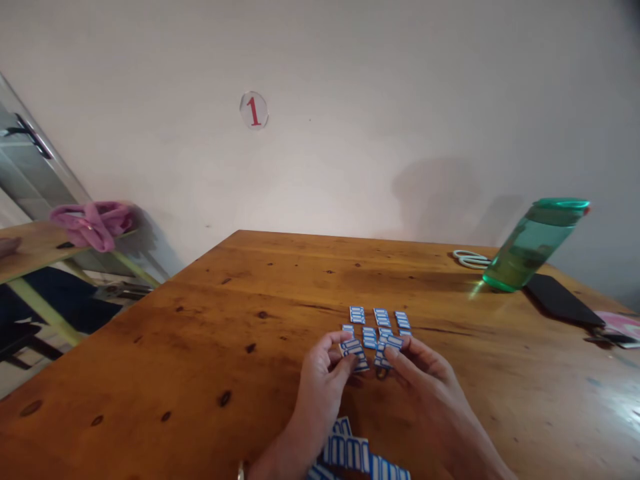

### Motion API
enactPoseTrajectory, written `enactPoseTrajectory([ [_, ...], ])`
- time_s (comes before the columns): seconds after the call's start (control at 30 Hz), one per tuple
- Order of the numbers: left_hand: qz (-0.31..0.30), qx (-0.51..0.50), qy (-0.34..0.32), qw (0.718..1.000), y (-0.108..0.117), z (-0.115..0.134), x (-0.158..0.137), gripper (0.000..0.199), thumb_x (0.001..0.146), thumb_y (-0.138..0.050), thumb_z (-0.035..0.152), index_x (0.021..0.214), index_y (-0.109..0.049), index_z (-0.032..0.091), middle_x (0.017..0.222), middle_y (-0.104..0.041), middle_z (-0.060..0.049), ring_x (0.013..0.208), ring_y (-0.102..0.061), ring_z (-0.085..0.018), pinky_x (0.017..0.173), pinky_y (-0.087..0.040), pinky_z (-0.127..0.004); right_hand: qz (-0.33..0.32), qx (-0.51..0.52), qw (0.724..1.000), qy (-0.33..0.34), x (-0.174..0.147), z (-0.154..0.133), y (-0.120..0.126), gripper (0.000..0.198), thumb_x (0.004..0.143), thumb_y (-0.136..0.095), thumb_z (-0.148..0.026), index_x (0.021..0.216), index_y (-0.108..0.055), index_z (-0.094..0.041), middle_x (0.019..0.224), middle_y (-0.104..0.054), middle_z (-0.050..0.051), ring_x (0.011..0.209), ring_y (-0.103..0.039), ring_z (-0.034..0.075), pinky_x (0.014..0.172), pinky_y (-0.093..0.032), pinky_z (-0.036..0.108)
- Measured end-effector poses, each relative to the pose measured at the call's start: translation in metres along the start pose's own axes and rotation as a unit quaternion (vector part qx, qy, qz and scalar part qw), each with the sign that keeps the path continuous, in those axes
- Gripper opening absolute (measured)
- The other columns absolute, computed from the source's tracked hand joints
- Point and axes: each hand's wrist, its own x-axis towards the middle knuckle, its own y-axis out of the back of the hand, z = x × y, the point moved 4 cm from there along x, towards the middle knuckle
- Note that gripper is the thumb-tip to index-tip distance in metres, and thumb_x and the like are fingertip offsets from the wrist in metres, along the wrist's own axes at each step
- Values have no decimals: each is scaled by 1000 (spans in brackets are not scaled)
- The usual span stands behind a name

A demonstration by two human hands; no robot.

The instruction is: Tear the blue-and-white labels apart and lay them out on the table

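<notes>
Small white sheets with rows of blue-bordered blank labels are in and around my hands. My left hand (pixel 325 377) pinches one label sheet (pixel 355 354) between thumb and fingers. My right hand (pixel 425 373) is closed on another label sheet (pixel 393 342), which overlaps more label pieces behind it; how many it grips I cannot tell. Just beyond my fingers, several label sheets (pixel 357 315) lie in loose rows on the wooden table (pixel 200 347). Closer to me, between my forearms, is a spread of larger label sheets (pixel 347 453), partly hidden by my left arm.
A green see-through bottle (pixel 535 247) stands at the right, with a white coiled cable (pixel 470 259) and a black phone-like slab (pixel 563 300) beside it. Left, a lower table (pixel 30 250) holds a pink fluffy headband (pixel 93 223); another person's hand (pixel 9 246) rests there.
</notes>
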Motion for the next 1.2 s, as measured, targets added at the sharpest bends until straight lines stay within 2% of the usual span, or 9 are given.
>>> enactPoseTrajectory([
  [0.1,-5,14,15,1000,1,-1,1,21,63,-68,31,70,-59,13,61,-67,-3,52,-59,-13,46,-43,-20,-33,-26,999,-1,0,0,-3,19,63,-72,-33,72,-64,-18,69,-66,1,67,-58,16,67,-45,28],
  [0.2,0,0,16,1000,1,0,2,22,58,-72,33,62,-60,15,55,-65,0,48,-57,-12,45,-41,-20,-45,-60,997,-1,0,1,-6,23,59,-74,-36,68,-62,-17,64,-63,1,64,-58,17,65,-46,30],
  [0.3,-6,-13,-5,1000,-1,3,1,19,57,-72,30,59,-61,15,57,-66,0,53,-58,-13,54,-44,-22,-24,-85,996,0,1,3,-6,26,58,-74,-38,67,-62,-17,62,-63,1,62,-58,17,63,-47,31],
  [0.5,-36,-10,-9,999,-4,2,-2,13,61,-70,27,64,-66,15,63,-68,-2,60,-59,-14,62,-44,-25,-30,-83,996,4,1,6,-3,25,59,-73,-39,68,-64,-17,61,-64,2,57,-57,17,57,-46,29],
  [0.7,-70,-28,-17,997,-9,5,-5,13,71,-61,26,73,-66,14,70,-68,-2,65,-59,-15,67,-44,-24,-2,-75,997,15,0,1,-3,25,59,-72,-39,67,-63,-17,62,-66,2,57,-58,17,57,-46,29],
  [0.83,-48,-44,-10,998,-5,0,-1,12,71,-62,26,74,-66,14,71,-69,-2,65,-60,-15,64,-45,-24,21,-123,991,40,-1,-5,1,26,60,-70,-41,67,-63,-17,60,-64,1,55,-56,16,54,-44,27],
  [1.0,-17,-17,25,999,1,-7,2,17,67,-65,29,76,-67,14,70,-69,-3,59,-61,-15,54,-45,-23,-4,-158,987,39,-2,-4,1,23,63,-69,-39,65,-62,-17,61,-63,1,56,-55,16,53,-43,25],
  [1.2,-57,-35,0,998,-8,1,-4,15,69,-63,25,78,-70,15,73,-71,-4,67,-62,-17,72,-46,-28,36,-183,980,74,1,1,2,23,62,-67,-38,67,-64,-17,58,-62,1,53,-54,15,49,-41,25],
])
